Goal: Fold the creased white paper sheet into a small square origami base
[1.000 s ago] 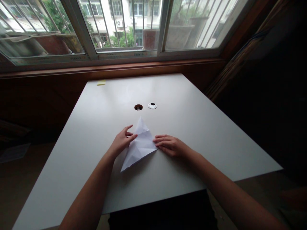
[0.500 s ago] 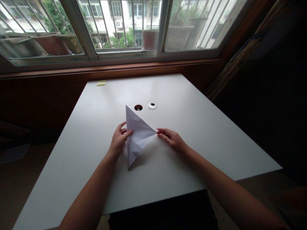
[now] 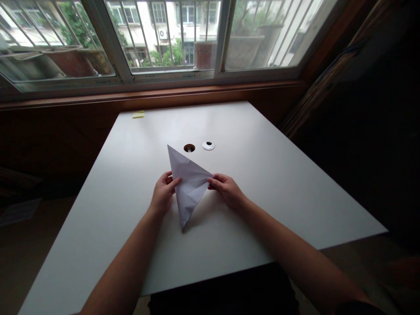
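A creased sheet of white paper, folded into a triangle, is held up over the white table. Its left edge is pinched by my left hand, thumb in front and fingers behind. At the right corner, my right hand grips the paper between thumb and fingers. One point of the triangle reaches up and left, another hangs down toward the tabletop. The fingers behind the paper are partly hidden.
Beyond the paper, the tabletop has a round hole and a white ring-shaped cap beside it. Yellow sticky notes lie at the far left edge. A barred window stands behind the table.
My right hand has moved slightly left and closed its thumb and fingers on the paper's right corner. The paper has turned a little, its top point shifting left and its lower point right.
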`<state>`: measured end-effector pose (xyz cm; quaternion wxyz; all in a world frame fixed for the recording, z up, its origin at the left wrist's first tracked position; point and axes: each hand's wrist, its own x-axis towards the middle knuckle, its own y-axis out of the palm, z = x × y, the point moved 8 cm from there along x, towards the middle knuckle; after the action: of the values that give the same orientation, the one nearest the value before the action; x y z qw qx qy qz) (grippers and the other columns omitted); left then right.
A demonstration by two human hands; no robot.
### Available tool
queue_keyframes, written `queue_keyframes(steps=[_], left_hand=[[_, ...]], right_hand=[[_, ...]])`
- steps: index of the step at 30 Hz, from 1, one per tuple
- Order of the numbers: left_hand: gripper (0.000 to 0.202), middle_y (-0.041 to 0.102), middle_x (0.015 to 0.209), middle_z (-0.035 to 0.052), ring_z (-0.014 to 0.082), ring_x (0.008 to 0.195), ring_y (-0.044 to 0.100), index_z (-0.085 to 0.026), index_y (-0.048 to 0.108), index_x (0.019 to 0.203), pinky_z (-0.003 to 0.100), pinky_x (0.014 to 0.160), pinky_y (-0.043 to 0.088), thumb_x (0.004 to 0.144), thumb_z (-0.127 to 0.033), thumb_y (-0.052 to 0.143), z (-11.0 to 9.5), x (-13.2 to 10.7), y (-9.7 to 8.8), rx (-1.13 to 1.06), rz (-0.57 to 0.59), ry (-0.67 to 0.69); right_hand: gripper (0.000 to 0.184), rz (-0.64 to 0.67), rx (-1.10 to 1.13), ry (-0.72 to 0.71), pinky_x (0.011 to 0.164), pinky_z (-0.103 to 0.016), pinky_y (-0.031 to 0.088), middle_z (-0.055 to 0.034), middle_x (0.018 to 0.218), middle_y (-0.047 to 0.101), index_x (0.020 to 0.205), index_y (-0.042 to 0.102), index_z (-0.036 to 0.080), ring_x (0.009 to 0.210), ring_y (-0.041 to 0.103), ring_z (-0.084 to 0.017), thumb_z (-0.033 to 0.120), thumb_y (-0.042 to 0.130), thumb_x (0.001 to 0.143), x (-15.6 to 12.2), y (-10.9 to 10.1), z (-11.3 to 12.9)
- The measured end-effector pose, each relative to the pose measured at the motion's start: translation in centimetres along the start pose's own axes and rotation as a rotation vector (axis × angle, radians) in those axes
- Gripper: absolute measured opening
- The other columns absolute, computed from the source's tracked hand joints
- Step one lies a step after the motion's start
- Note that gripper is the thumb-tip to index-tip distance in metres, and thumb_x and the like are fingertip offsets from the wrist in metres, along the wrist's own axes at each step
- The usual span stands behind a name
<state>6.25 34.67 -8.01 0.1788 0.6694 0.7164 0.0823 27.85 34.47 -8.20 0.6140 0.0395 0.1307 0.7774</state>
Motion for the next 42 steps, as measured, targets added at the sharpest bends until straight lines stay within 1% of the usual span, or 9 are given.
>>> queue_keyframes(steps=[4,8,15,20,22,27,33,37,42], left_hand=[[0.048,0.073,0.088,0.0049,0.0136,0.07,0.065,-0.018,0.065,0.102,0.022,0.06,0.045,0.062,-0.034,0.085,0.1,0.0,0.1,0.007,0.011,-0.018],[0.047,0.072,0.09,0.0055,0.0142,0.072,0.065,-0.017,0.065,0.103,0.022,0.061,0.047,0.064,-0.034,0.084,0.3,-0.1,0.1,0.015,0.02,-0.022],[0.045,0.073,0.093,0.0056,0.0161,0.076,0.067,-0.018,0.065,0.102,0.025,0.065,0.049,0.065,-0.034,0.084,0.3,-0.1,0.2,0.029,0.032,-0.03],[0.044,0.073,0.095,0.0056,0.017,0.076,0.067,-0.019,0.066,0.103,0.024,0.062,0.049,0.065,-0.033,0.083,0.0,-0.2,0.7,0.036,0.063,-0.011],[0.043,0.072,0.099,0.0066,0.0185,0.08,0.068,-0.019,0.065,0.105,0.026,0.066,0.05,0.067,-0.031,0.082,-0.1,-0.3,1.0,0.032,0.093,-0.008],[0.047,0.072,0.107,0.0111,0.0241,0.092,0.068,-0.015,0.065,0.108,0.034,0.082,0.053,0.067,-0.029,0.083,-0.1,-0.5,1.5,0.031,0.136,0.002],[0.049,0.072,0.11,0.0123,0.0259,0.096,0.068,-0.015,0.066,0.109,0.037,0.088,0.052,0.066,-0.029,0.084,-0.2,-0.5,1.6,0.042,0.115,0.039],[0.048,0.072,0.11,0.0121,0.0259,0.097,0.068,-0.015,0.067,0.108,0.037,0.089,0.051,0.065,-0.028,0.084,-0.2,-0.5,1.5,0.033,0.111,0.043],[0.049,0.072,0.109,0.0124,0.0272,0.097,0.069,-0.015,0.068,0.106,0.038,0.089,0.052,0.063,-0.029,0.085,-0.2,-0.5,1.5,0.037,0.106,0.041]], right_hand=[[0.026,-0.048,0.032,0.002,0.074,-0.029,0.049,-0.0028,0.079,0.068,0.084,0.073,0.018,0.072,0.06,-0.014,0.042,0.078,0.074,-0.1,-0.3,-0.1],[0.028,-0.089,0.024,-0.005,0.07,-0.029,0.049,-0.0023,0.072,0.067,0.08,0.073,0.017,0.068,0.059,-0.013,0.043,0.078,0.073,-0.2,-0.5,-0.1],[0.03,-0.101,-0.013,-0.025,0.068,-0.029,0.049,-0.0025,0.072,0.066,0.079,0.071,0.017,0.067,0.058,-0.014,0.046,0.076,0.074,-0.2,-0.6,0.1],[0.03,-0.103,-0.027,-0.033,0.068,-0.028,0.048,-0.0018,0.07,0.065,0.078,0.07,0.017,0.067,0.057,-0.014,0.046,0.075,0.075,-0.3,-0.7,0.1],[0.028,-0.094,-0.024,-0.034,0.068,-0.028,0.047,-0.0014,0.069,0.064,0.078,0.07,0.017,0.067,0.057,-0.013,0.045,0.075,0.075,-0.2,-0.7,0.0],[0.025,-0.059,-0.015,-0.032,0.068,-0.028,0.047,-0.0008,0.07,0.064,0.079,0.071,0.017,0.066,0.057,-0.013,0.042,0.075,0.075,-0.1,-0.6,-0.1],[0.028,-0.064,-0.04,-0.028,0.068,-0.028,0.047,-0.0009,0.069,0.064,0.077,0.069,0.017,0.066,0.057,-0.014,0.045,0.075,0.074,-0.2,-0.6,0.0],[0.028,-0.067,-0.035,-0.042,0.068,-0.028,0.048,-0.001,0.07,0.063,0.079,0.07,0.018,0.066,0.057,-0.013,0.046,0.073,0.077,-0.2,-0.6,0.1],[0.032,-0.11,-0.018,-0.056,0.066,-0.029,0.049,-0.0014,0.07,0.064,0.082,0.07,0.018,0.064,0.057,-0.013,0.05,0.071,0.078,-0.2,-0.9,0.1]])
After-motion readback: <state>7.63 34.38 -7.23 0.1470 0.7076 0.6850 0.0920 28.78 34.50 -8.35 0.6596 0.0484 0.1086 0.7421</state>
